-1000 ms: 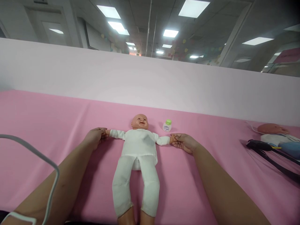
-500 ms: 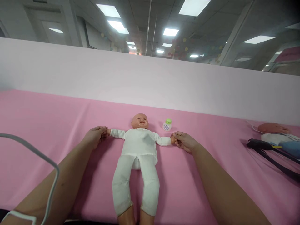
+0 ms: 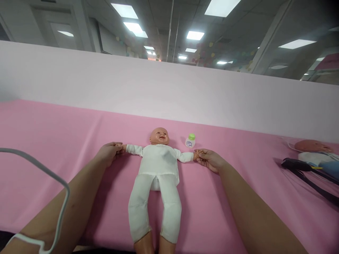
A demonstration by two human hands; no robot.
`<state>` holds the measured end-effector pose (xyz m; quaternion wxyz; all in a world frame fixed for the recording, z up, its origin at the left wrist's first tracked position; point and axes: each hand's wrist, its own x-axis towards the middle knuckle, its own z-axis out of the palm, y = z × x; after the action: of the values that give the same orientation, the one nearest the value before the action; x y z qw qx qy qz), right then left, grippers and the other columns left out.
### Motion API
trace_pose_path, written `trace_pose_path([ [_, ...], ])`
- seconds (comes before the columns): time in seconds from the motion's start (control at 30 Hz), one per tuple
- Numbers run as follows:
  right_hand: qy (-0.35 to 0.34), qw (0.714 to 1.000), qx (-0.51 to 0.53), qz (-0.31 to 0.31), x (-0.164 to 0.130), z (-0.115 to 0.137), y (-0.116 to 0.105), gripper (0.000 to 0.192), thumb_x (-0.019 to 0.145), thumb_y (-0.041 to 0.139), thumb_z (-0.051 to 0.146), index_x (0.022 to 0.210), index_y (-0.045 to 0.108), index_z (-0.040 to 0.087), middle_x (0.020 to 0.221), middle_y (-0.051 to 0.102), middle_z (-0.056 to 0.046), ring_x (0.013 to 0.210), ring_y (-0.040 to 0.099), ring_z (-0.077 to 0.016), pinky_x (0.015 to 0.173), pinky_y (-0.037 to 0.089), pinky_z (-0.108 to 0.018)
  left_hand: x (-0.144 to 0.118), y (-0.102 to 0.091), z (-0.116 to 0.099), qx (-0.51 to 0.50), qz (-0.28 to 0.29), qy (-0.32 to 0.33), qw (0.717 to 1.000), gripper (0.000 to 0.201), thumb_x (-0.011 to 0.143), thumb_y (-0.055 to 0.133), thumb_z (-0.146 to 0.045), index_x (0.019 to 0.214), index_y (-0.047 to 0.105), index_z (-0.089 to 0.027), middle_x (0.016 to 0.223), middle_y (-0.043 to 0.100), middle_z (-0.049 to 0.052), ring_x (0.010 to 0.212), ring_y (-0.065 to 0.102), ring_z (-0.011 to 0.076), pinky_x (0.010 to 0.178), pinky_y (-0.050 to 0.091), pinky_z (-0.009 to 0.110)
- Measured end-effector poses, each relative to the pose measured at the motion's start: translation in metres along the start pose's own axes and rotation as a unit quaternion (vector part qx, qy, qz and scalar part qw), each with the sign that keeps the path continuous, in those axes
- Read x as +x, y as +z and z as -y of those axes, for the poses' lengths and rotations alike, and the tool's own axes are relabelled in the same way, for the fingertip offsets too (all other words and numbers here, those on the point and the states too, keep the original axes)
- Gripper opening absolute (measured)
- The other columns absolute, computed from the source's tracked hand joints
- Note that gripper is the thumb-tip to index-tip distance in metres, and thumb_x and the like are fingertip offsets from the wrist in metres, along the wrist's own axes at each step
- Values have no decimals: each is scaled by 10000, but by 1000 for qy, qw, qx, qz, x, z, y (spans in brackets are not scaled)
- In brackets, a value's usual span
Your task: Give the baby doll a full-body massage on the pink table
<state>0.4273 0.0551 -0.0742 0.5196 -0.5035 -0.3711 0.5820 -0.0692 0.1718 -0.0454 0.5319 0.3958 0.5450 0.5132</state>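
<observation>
A baby doll (image 3: 158, 169) in a white suit lies on its back on the pink table cover (image 3: 53, 134), head away from me, arms spread sideways. My left hand (image 3: 108, 153) grips the doll's small hand at the left. My right hand (image 3: 209, 159) holds the doll's other hand between its fingers at the right. A small white bottle with a green cap (image 3: 190, 140) stands just beyond the doll's right-side arm, close to my right hand.
A pale pink partition (image 3: 169, 88) rises behind the table. At the far right lies a second doll (image 3: 312, 146) with a black strap and device (image 3: 299, 165) beside it. A white cable (image 3: 53, 183) loops over my left forearm.
Both hands keep their hold on the doll's hands; the doll's arms have lifted slightly outward and the view has shifted a little. Nothing else moved.
</observation>
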Motion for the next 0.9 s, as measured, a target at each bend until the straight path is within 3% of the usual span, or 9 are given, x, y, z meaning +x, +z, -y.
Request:
trace_pose_path([
  [0.17,-3,997,-72,-27,-2,2,6,394,721,891,220,1078,724,216,866,698,-8,698,627,-104,598,533,-184,-6,-2,-3,21,23,9,999,364,524,882,-176,843,709,-150,718,713,38,655,653,164,598,551,248],
  [0.3,-26,989,-134,-56,-3,5,8,475,732,893,307,1163,703,246,843,674,17,631,568,-88,515,467,-173,-5,-6,-4,101,1,17,995,412,496,915,-289,829,713,-156,635,655,6,579,565,144,495,428,236],
  [0.43,-69,985,-118,-108,-4,7,7,547,704,925,339,1180,672,247,1016,718,-24,826,686,-151,686,597,-245,-10,-8,-8,133,-41,47,989,433,523,925,-378,841,711,-177,633,634,-7,562,528,138,477,365,243],
  [0.57,-106,983,-66,-137,0,8,13,633,662,955,362,1199,631,278,1165,706,-40,1009,726,-224,864,651,-372,-22,-3,-15,61,-23,88,994,435,546,944,-392,825,680,-188,767,706,30,723,660,182,638,510,285],
  [0.7,-185,969,-30,-158,3,13,32,679,596,979,382,1168,633,264,1216,659,-33,1036,708,-236,893,662,-422,-36,11,-22,-17,12,115,993,504,564,962,-391,938,685,-197,971,739,58,967,714,244,877,582,402],
  [0.9,-265,941,-83,-194,-7,23,74,720,656,934,451,1264,598,259,1344,635,-89,1147,681,-276,956,628,-433,-64,39,-27,-34,58,194,979,491,633,936,-372,1032,713,-191,1058,739,66,1044,695,268,959,584,442],
])
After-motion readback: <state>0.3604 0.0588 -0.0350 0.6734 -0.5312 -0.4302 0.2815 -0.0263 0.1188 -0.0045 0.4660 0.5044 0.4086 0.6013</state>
